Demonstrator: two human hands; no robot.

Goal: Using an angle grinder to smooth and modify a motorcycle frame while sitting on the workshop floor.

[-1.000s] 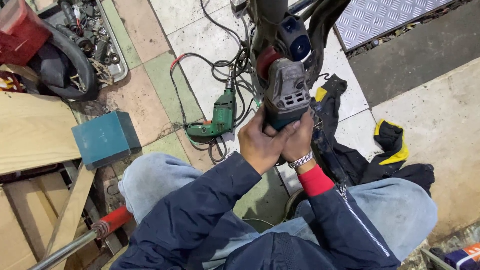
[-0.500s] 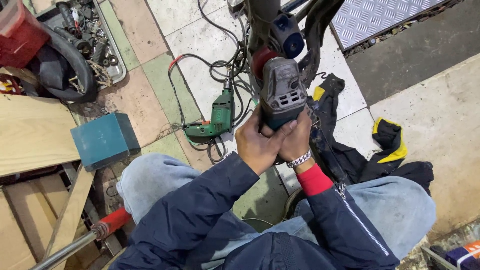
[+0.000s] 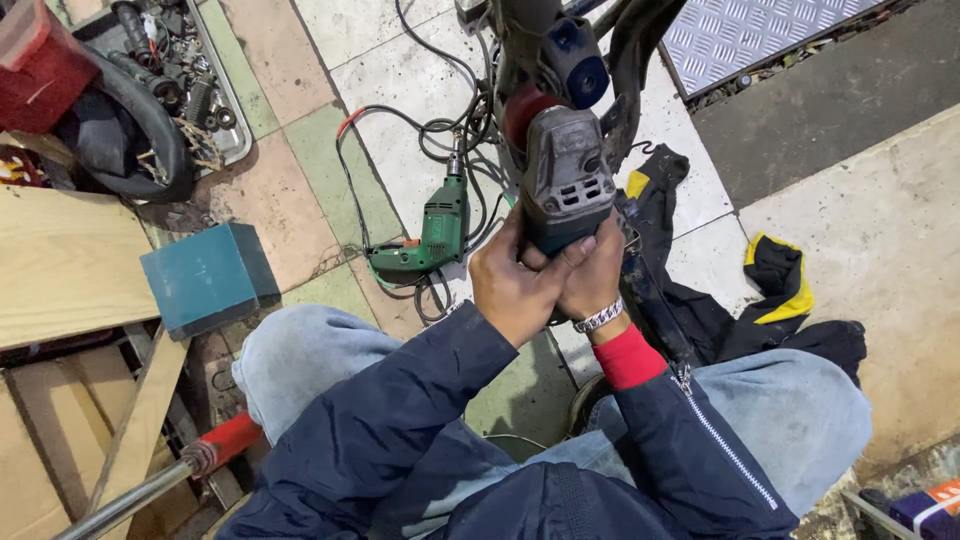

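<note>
Currently both hands are wrapping the rear body of a grey angle grinder (image 3: 566, 180), held up in front of the person, over the tiled floor (image 3: 395, 60). Left hand (image 3: 515, 285) is gripping from the left with the thumb pressing onto the housing; right hand (image 3: 592, 275) is closing round the right side, fingers overlapping the left's. Both grips are pressed tight on the tool, no gap showing. A metal bracelet (image 3: 600, 318) and red cuff (image 3: 630, 355) are sitting at the right wrist.

Grinder's front end is pointing away, running up against a dark frame part (image 3: 640, 50) with a blue round cap (image 3: 578, 65); a red piece is showing just behind the head. Contact point is hidden, cannot tell.

Around it: green power drill (image 3: 432, 232) is lying on the floor just left of the hands, black cables (image 3: 440, 110) tangling round it. Teal box (image 3: 205, 278) is sitting near the left knee. Black and yellow garment (image 3: 775, 290) is lying to the right. Metal tray of parts (image 3: 190, 90) and a rubber tube (image 3: 140, 130) are resting top left, wooden boards (image 3: 65, 265) at left edge, chequered plate (image 3: 740, 30) top right.
</note>
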